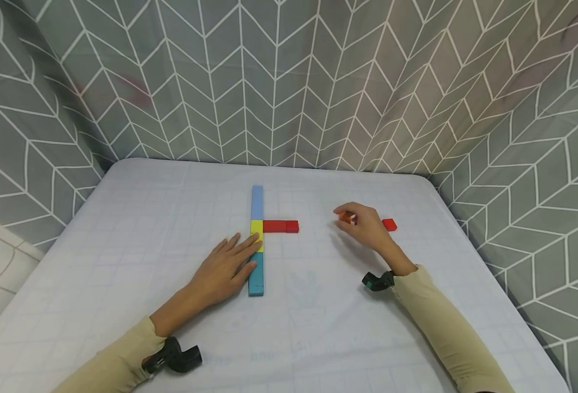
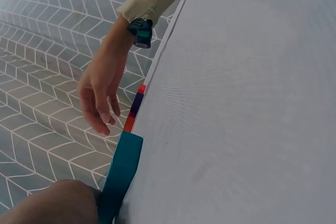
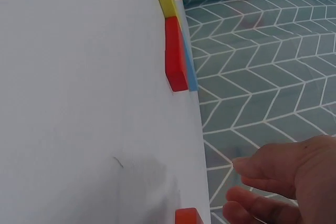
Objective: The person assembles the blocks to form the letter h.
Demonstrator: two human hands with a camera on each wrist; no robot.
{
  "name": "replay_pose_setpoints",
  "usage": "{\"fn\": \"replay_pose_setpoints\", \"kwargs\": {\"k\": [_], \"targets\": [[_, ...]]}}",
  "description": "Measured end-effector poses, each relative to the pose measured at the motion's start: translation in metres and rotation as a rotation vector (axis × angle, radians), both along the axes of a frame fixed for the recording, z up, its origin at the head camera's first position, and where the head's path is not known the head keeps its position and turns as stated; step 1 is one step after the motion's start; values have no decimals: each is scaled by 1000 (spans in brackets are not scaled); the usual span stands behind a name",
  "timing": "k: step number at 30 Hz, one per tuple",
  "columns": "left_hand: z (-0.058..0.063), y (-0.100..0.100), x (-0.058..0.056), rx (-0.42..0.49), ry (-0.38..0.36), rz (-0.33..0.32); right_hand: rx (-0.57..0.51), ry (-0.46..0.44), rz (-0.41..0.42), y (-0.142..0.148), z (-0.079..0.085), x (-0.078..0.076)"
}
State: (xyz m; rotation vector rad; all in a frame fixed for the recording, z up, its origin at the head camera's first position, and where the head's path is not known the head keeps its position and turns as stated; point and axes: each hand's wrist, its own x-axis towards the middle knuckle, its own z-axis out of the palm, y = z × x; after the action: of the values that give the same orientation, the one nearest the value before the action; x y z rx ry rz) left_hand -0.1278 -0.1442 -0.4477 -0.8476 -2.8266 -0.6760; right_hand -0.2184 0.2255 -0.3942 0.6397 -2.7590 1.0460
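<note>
My left hand [image 1: 225,272] lies flat with straight fingers across a yellow block [image 1: 256,225]. That block sits in a straight line between a light blue bar [image 1: 257,202] and a teal bar [image 1: 256,279]. A red bar [image 1: 275,226] joins the yellow block from the right, with another red block [image 1: 292,226] at its end. To the right, my right hand [image 1: 367,228] hovers with loosely bent fingers over an orange block [image 1: 346,216]. Thumb and fingers stand apart, holding nothing, in the right wrist view. A dark purple block [image 2: 137,104] shows in the left wrist view.
A small red block [image 1: 389,224] lies just right of my right hand. Everything stands on a white-covered table [image 1: 171,202]. A grey patterned curtain [image 1: 279,98] hangs along its back and sides. Both wrists wear dark camera mounts [image 1: 180,358].
</note>
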Motion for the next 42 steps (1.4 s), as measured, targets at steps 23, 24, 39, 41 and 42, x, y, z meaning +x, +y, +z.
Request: {"fn": "replay_pose_setpoints", "kwargs": {"k": [23, 24, 39, 41, 42], "targets": [[0, -3, 0, 12, -4, -1, 37, -6, -131, 26, 5, 0], [0, -3, 0, 11, -7, -2, 37, -7, -136, 28, 5, 0], [-1, -3, 1, 14, -9, 0, 84, -24, -198, 49, 3, 7], [-1, -2, 1, 16, -7, -1, 90, -15, -202, 51, 3, 7], [-1, -2, 1, 16, -6, -1, 92, -9, -203, 53, 4, 7]]}}
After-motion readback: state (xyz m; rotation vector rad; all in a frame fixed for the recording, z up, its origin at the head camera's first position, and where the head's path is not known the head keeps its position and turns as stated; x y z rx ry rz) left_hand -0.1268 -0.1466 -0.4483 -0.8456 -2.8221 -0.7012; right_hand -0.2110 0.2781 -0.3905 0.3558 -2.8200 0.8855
